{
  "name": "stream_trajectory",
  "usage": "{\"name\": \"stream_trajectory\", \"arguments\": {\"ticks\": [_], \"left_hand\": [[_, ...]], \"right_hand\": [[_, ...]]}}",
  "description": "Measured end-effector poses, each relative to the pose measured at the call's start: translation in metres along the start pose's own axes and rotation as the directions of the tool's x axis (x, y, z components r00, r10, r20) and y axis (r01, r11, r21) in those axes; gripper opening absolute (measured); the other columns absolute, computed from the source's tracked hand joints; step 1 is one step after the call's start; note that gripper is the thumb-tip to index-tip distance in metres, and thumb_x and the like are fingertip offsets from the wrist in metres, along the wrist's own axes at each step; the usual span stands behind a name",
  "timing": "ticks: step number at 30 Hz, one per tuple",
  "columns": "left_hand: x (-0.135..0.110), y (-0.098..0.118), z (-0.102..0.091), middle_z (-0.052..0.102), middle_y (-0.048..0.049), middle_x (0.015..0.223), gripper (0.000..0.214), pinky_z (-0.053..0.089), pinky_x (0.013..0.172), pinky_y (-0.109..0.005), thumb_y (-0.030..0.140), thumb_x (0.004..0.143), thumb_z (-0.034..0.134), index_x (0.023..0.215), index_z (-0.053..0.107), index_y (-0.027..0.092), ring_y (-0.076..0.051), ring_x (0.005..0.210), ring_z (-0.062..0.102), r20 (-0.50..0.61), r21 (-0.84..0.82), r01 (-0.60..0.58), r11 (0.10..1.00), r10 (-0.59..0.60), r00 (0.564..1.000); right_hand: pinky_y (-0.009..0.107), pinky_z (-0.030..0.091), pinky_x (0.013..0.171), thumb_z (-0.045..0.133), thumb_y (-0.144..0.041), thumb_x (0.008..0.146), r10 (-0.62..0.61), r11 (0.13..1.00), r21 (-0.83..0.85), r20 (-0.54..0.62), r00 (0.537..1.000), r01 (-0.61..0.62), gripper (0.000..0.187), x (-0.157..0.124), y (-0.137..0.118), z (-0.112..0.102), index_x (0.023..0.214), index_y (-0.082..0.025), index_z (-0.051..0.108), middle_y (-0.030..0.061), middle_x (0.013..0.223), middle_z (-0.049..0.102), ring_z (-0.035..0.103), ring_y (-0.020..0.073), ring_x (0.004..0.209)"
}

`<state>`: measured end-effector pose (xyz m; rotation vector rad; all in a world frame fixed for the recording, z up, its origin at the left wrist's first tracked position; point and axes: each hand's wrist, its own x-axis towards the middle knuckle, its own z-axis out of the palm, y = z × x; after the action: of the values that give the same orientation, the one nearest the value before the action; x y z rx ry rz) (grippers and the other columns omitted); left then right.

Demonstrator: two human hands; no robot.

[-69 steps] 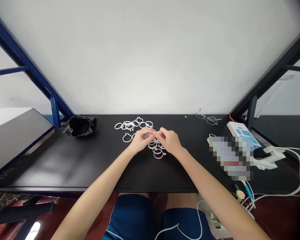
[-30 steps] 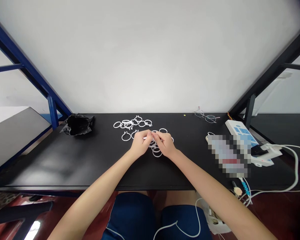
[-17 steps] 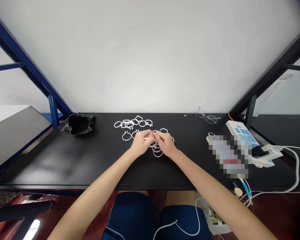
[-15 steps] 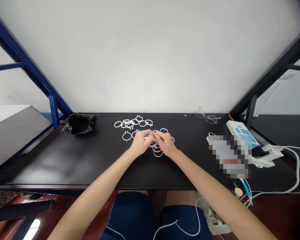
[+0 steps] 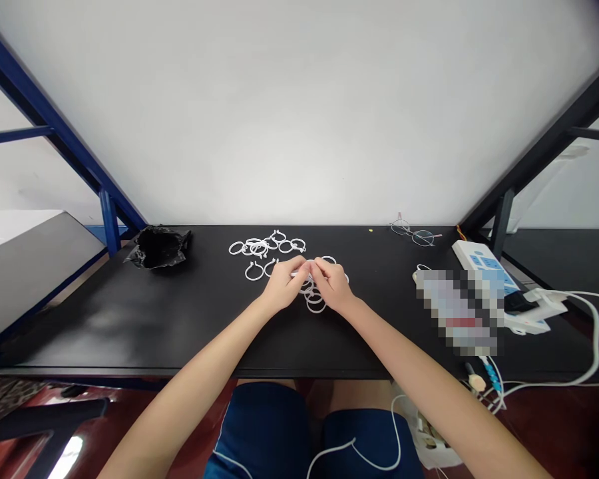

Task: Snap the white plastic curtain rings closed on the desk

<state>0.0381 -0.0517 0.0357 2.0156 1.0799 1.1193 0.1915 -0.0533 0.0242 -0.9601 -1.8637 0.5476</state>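
White ring (image 5: pixel 294 273) pinched at frame centre — left hand (image 5: pixel 281 282) and right hand (image 5: pixel 333 286) both grasping, fingertips together.
Mostly hidden; judging by the loose rings (image 5: pixel 316 307) around it, likely light, stiff, slightly springy, best held near the knobbed ends. On the desk (image 5: pixel 124 319), frame left, a black bag (image 5: pixel 180 255) gapes open — contents too dark to tell.

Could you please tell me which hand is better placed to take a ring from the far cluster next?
Probably the left: the far cluster of white rings lies nearer the left hand, while the right hand is farther away.
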Motion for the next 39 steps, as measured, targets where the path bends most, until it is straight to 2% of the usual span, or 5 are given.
{"name": "stream_trajectory", "arguments": {"ticks": [4, 15, 26, 31, 39], "left_hand": [[0.006, -0.007, -0.014, 0.064, -0.0049, 0.096, 0.026, 0.043, 0.065, -0.026, 0.039, 0.092, 0.048, 0.108, 0.055, 0.02, -0.015, 0.073, 0.057, -0.113, 0.179, 0.045, 0.983, -0.025, 0.993], [0.011, -0.044, -0.039, 0.066, -0.0144, 0.094, 0.013, 0.039, 0.088, -0.047, 0.012, 0.077, 0.05, 0.086, 0.059, 0.016, -0.032, 0.096, 0.058, -0.096, 0.745, 0.208, 0.634, -0.206, 0.974], [0.015, -0.031, -0.03, 0.068, -0.0048, 0.084, 0.01, 0.052, 0.079, -0.032, 0.022, 0.082, 0.061, 0.088, 0.053, 0.018, -0.017, 0.078, 0.068, -0.169, 0.116, -0.02, 0.993, 0.04, 0.985], [0.01, -0.017, -0.012, 0.07, -0.0054, 0.083, 0.019, 0.055, 0.081, -0.032, 0.032, 0.08, 0.068, 0.084, 0.057, 0.017, -0.018, 0.082, 0.069, -0.11, -0.14, -0.069, 0.988, 0.053, 0.993], [0.005, -0.002, -0.011, 0.067, -0.0097, 0.111, 0.033, 0.049, 0.095, -0.035, 0.023, 0.082, 0.062, 0.114, 0.059, 0.017, -0.021, 0.103, 0.064, 0.042, -0.088, -0.139, 0.986, 0.143, 0.989]], "right_hand": [[0.026, 0.029, 0.052, 0.041, -0.039, 0.096, 0.082, 0.984, -0.149, -0.128, 0.988, -0.101, 0.038, 0.006, 0.004, -0.011, 0.062, -0.021, 0.034, -0.005, 0.052, 0.037, 0.035, 0.0105, 0.048], [0.028, 0.034, 0.058, 0.055, -0.034, 0.082, 0.174, 0.861, -0.441, -0.214, 0.961, -0.254, 0.03, 0.015, 0.025, -0.03, 0.057, -0.021, 0.046, 0.0003, 0.059, 0.056, 0.051, 0.0153, 0.058], [0.027, 0.047, 0.056, 0.06, -0.043, 0.084, 0.128, 0.99, -0.025, -0.206, 0.97, -0.136, 0.023, 0.012, 0.007, -0.02, 0.08, -0.02, 0.058, 0.0007, 0.065, 0.061, 0.056, 0.0133, 0.056], [0.027, 0.052, 0.055, 0.059, -0.041, 0.086, 0.149, 0.975, 0.173, -0.048, 0.988, -0.138, 0.024, 0.005, 0.001, -0.006, 0.095, -0.019, 0.064, 0.0034, 0.075, 0.066, 0.063, 0.0153, 0.061], [0.029, 0.054, 0.058, 0.064, -0.04, 0.083, 0.144, 0.977, 0.182, -0.17, 0.975, -0.113, 0.022, 0.006, 0.0, -0.008, 0.088, -0.019, 0.064, 0.0037, 0.072, 0.069, 0.068, 0.0183, 0.066]]}}
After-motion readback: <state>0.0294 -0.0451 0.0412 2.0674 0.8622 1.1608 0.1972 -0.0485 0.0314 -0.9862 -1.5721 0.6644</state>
